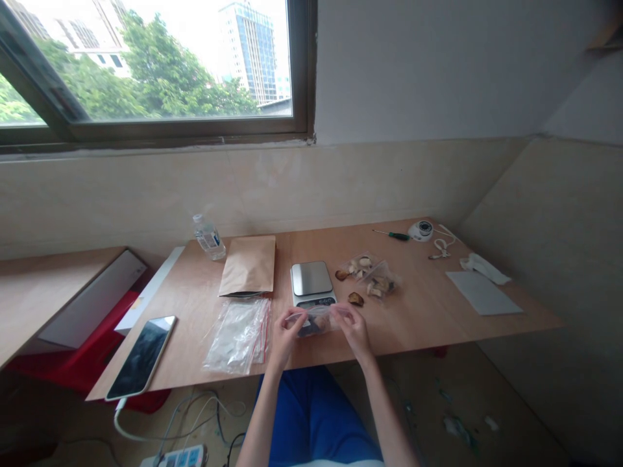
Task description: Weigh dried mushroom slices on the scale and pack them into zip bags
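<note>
My left hand [287,336] and my right hand [354,327] each pinch one top corner of a small clear zip bag [317,322] with dark pieces inside. I hold it just above the near edge of the wooden table [428,311], in front of a small digital kitchen scale [312,283]. Right of the scale lie two clear bags of dried brown and white pieces [370,274], with a loose brown piece [355,299] beside them.
A stack of empty zip bags [238,333] and a brown paper pouch [249,265] lie to the left. Also there: a phone [142,356] on a cable, a water bottle [208,237], a green screwdriver [393,235], a white round device [421,230], and white sheets [483,291].
</note>
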### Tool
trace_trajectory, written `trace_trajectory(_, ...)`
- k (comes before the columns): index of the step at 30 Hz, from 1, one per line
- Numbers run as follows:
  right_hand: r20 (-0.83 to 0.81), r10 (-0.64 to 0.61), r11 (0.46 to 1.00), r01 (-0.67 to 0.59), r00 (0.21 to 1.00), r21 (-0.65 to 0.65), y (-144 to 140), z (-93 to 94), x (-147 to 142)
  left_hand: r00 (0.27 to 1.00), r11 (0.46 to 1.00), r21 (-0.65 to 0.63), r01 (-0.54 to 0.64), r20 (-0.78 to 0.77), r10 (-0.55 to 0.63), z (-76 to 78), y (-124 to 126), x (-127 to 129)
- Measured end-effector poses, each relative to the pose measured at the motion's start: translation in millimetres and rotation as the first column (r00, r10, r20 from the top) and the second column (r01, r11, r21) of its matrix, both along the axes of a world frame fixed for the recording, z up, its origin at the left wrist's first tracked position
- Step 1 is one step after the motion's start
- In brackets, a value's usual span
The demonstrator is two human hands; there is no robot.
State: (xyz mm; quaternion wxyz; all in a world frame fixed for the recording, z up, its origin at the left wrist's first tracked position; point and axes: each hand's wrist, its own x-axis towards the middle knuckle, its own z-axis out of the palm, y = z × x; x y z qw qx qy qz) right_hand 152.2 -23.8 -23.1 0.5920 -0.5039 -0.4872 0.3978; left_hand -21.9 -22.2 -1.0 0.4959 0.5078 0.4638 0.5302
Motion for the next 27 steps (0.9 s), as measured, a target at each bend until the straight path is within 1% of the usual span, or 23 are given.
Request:
trace_trajectory(4,0.151,-0.045,0.997,0.035,0.988,0.068,0,2.4,2,0.999,1.0,0.013,-0.019,-0.032,0.02,-2.3,0,-2)
trace_trajectory(8,0.292,-0.101,0.983,0.05,0.951,0.176,-1,0.7,3,0.996,0.998,0.016,-0.055,-0.065,0.056,-3.3,-1,-3)
trace_trajectory(12,0.363,-0.189,0.961,0.095,0.912,0.261,1,-0.6,2,0.992,0.995,0.035,-0.093,-0.081,0.096,-4.5,-1,-2)
trace_trajectory(15,0.415,-0.205,0.953,0.083,0.887,0.292,4,7.7,-1,0.986,0.99,0.059,-0.131,-0.099,0.137,-2.8,-1,-2)
trace_trajectory(16,0.46,-0.202,0.952,0.063,0.865,0.3,5,13.5,-2,0.981,0.986,0.078,-0.145,-0.115,0.153,-1.1,-1,-2)
trace_trajectory(18,0.587,-0.201,0.949,0.009,0.784,0.314,6,28.6,-6,0.971,0.979,0.134,-0.151,-0.166,0.173,4.1,-1,-2)
trace_trajectory(20,0.712,-0.185,0.946,-0.074,0.677,0.316,7,45.8,-12,0.962,0.975,0.194,-0.111,-0.224,0.154,10.6,-2,-3)
trace_trajectory(22,0.794,-0.114,0.939,-0.196,0.597,0.283,8,60.5,-18,0.957,0.969,0.238,-0.064,-0.261,0.127,16.7,-2,-3)
trace_trajectory(24,0.833,-0.019,0.924,-0.309,0.553,0.226,11,69.8,-22,0.952,0.966,0.255,-0.051,-0.281,0.124,20.8,-3,-3)
trace_trajectory(27,0.86,0.046,0.912,-0.372,0.508,0.171,16,73.4,-23,0.939,0.96,0.276,-0.044,-0.316,0.134,22.3,-2,-4)
